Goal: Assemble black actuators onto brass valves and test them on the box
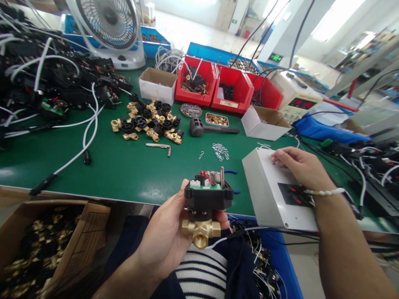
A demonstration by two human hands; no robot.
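Note:
My left hand (172, 231) is wrapped round a valve unit, holding it upright in front of me. The unit has a brass three-way body (201, 231) below and an open black housing (208, 197) above, with a green circuit board and red wires showing. My right hand (293, 163) rests at the upper part of a grey control box (266, 191), thumb and fingers pinched at a small part on its top face. What the fingertips hold is too small to make out. A white cable (219, 242) runs beside the brass body.
On the green table (127, 164) lie brass valves (151, 121), a mallet (213, 129), metal clips (221, 151) and a hex tool (160, 146). Red bins (232, 87), white cartons (159, 85) and a fan (109, 15) stand behind. Cabled units (58, 83) crowd the left.

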